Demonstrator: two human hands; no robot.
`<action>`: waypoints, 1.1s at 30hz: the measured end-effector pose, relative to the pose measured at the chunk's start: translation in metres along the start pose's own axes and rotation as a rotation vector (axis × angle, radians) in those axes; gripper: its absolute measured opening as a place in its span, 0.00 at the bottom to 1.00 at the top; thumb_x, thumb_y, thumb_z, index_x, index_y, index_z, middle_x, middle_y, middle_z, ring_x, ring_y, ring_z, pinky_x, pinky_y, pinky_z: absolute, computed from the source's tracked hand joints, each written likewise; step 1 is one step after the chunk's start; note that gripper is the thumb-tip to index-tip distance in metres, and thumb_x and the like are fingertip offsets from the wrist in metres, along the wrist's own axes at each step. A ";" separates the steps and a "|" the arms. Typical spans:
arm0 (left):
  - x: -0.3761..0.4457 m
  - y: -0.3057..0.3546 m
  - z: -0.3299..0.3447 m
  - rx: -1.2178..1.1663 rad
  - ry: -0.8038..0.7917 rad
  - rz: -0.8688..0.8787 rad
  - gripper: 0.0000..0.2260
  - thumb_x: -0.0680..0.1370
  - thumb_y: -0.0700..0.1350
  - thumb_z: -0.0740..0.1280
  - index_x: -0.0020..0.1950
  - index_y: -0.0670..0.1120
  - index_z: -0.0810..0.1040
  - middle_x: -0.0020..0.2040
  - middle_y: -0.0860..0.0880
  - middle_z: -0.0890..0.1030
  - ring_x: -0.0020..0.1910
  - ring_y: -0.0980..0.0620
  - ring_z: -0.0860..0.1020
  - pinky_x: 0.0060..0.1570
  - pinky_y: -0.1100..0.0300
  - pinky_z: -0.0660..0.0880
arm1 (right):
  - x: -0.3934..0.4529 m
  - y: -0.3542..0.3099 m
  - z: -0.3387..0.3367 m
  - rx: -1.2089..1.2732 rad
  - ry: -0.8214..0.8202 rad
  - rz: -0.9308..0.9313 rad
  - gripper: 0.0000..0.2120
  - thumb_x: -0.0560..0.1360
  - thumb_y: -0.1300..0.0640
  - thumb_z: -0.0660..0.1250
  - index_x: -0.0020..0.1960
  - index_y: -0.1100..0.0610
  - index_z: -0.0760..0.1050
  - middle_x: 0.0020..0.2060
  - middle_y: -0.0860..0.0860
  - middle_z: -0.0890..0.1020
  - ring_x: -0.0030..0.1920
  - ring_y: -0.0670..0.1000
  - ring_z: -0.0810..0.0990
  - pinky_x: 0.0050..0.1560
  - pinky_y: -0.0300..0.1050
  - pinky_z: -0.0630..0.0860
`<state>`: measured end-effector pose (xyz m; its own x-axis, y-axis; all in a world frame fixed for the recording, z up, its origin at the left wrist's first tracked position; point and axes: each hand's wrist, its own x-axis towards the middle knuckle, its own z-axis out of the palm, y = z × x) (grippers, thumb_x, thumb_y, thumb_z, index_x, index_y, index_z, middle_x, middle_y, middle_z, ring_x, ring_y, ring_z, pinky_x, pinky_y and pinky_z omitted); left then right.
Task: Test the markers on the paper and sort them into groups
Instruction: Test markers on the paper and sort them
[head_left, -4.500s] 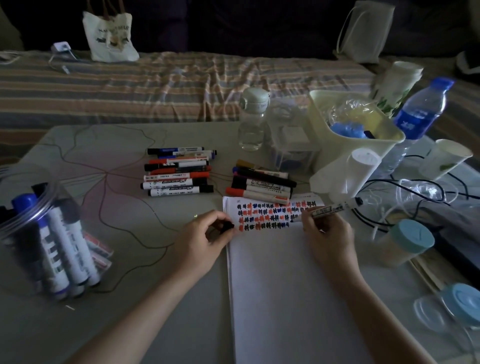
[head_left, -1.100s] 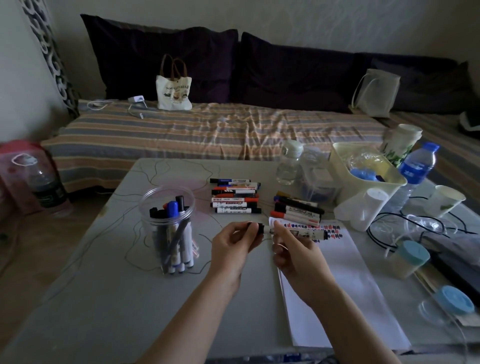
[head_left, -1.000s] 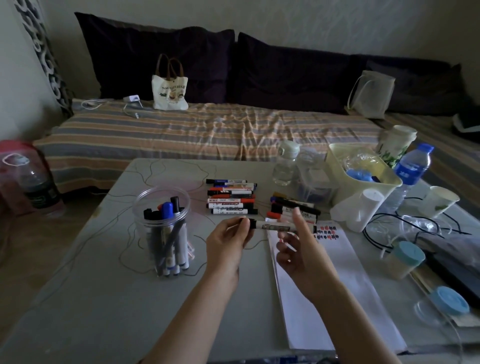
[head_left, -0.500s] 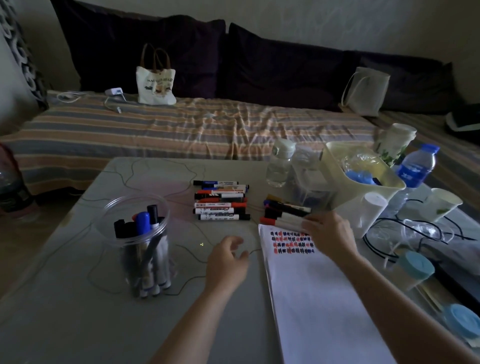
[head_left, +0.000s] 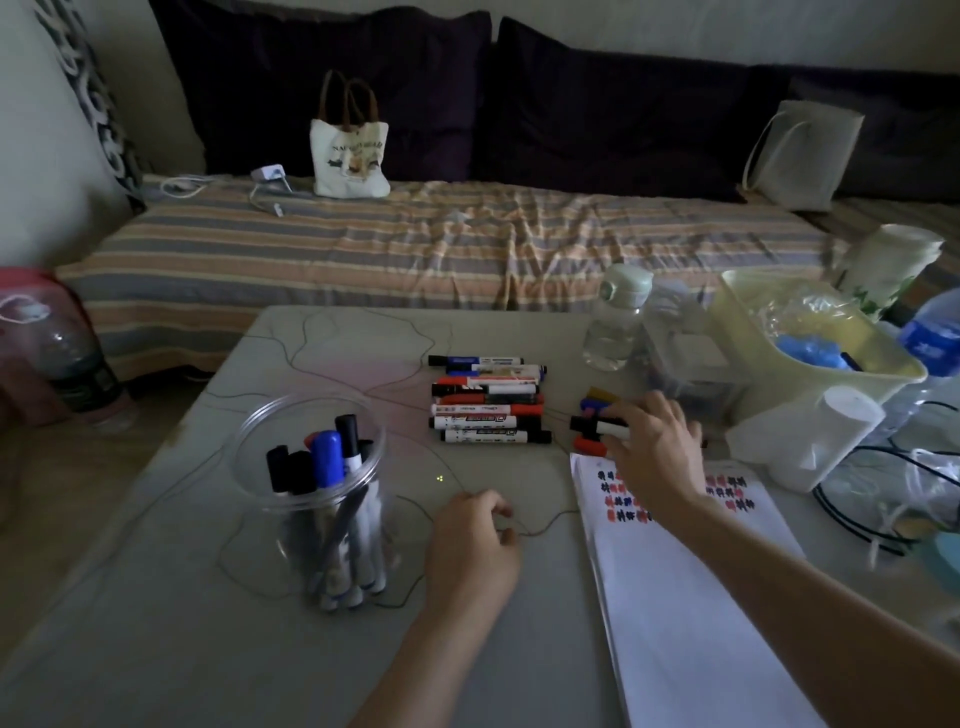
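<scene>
Nearest the camera, the left forearm reaches in from the bottom edge and the left hand (head_left: 475, 548) hovers low over the grey table (head_left: 156, 649), fingers loosely curled toward the palm and holding nothing. Just to its right lies the white paper (head_left: 691, 597), running from the bottom edge up to rows of red and black test marks at its far end. To the left of the hand stands a clear plastic jar (head_left: 311, 499) with several capped markers upright inside, black, blue and red caps showing. The right arm stretches across the paper's far end, and the right hand (head_left: 652, 447) lies palm down on the right pile of markers (head_left: 592, 421) just beyond the sheet, fingers spread and touching the top ones; whether it pinches 1 of them I cannot tell. Left of that pile, apart from it, a stacked group of markers (head_left: 488, 400) lies in parallel rows. Farther back stand a water bottle (head_left: 618, 317) and a pale basket (head_left: 831, 353).
</scene>
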<state>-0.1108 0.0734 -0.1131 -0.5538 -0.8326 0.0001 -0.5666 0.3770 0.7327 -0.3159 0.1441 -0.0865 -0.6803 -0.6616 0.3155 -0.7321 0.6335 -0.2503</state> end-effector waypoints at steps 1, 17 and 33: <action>0.000 -0.001 -0.004 0.029 0.014 -0.007 0.08 0.75 0.42 0.65 0.52 0.53 0.78 0.53 0.53 0.77 0.54 0.53 0.77 0.51 0.61 0.73 | -0.001 -0.012 0.003 0.040 -0.006 -0.063 0.14 0.76 0.54 0.70 0.61 0.51 0.80 0.58 0.52 0.78 0.59 0.55 0.73 0.60 0.53 0.66; -0.002 -0.005 -0.011 -0.040 0.044 -0.060 0.09 0.75 0.40 0.65 0.53 0.50 0.79 0.54 0.50 0.77 0.52 0.53 0.78 0.55 0.56 0.75 | 0.002 -0.092 0.047 -0.041 -0.107 -0.328 0.23 0.77 0.49 0.67 0.71 0.47 0.68 0.65 0.46 0.76 0.66 0.52 0.69 0.63 0.53 0.64; -0.001 -0.007 -0.010 -0.063 0.021 -0.107 0.10 0.74 0.42 0.65 0.52 0.51 0.79 0.53 0.52 0.78 0.53 0.53 0.77 0.53 0.58 0.75 | -0.009 -0.084 0.047 -0.029 -0.143 -0.432 0.17 0.77 0.50 0.68 0.65 0.50 0.74 0.61 0.47 0.77 0.64 0.51 0.72 0.65 0.49 0.67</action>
<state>-0.1004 0.0671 -0.1112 -0.4789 -0.8753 -0.0664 -0.5822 0.2601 0.7704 -0.2496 0.0780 -0.1111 -0.3120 -0.9151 0.2553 -0.9500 0.2969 -0.0967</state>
